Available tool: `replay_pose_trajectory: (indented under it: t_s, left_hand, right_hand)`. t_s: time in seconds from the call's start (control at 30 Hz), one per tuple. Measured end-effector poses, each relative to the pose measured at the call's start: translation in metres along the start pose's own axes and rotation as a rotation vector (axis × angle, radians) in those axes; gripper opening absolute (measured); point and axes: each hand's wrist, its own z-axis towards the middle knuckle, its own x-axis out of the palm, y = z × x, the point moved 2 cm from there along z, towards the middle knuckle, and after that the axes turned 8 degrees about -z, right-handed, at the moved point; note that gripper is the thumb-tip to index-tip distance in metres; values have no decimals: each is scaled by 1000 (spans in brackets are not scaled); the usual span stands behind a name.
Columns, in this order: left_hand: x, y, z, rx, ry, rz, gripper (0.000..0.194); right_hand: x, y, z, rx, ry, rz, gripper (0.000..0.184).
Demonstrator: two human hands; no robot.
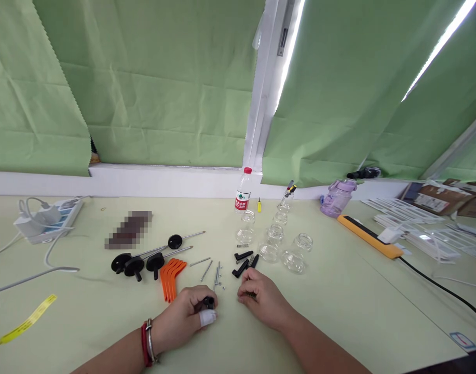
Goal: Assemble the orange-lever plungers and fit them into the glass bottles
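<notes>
Closest to me is the left hand (183, 318), its thumb wrapped in white, closed around a black part (209, 302) with the open end showing past the fingers, perhaps gripped that way to leave the hole free. Just across from it, the right hand (264, 294) has its fingertips pinched together over a small dark spring (252, 295), a grip that would suit something so thin; I can't tell whether the spring is off the table. Right behind that hand lie black angled pieces (243, 255) among more springs, probably kept there for easy reach. The screws (216, 275) sit beyond the left hand, and the orange pieces (171, 278) are lined up side by side, presumably sorted by kind. Clear jars (272, 241) stand farther back, likely out of the way.
</notes>
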Motion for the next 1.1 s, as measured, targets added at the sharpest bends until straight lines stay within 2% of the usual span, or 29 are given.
replay_pose_trajectory:
  t_s: [0.37,0.53,0.67,0.77,1.1]
  left_hand:
    - [-1,-2,2,3,-5,27,4]
    - [0,-4,0,17,-21,56,4]
    - [1,-1,0,47,-37,94,5]
    - [2,2,1,66,-26,90,5]
    - [2,3,1,82,-27,60,6]
  right_hand:
    - [3,6,-1,-53,-24,-78,13]
    - [0,31,-2,-137,-83,19,13]
    - [2,55,1,-187,-74,111,11]
    - [7,64,6,-201,-78,145,11]
    - [16,63,12,-219,-65,137,12]
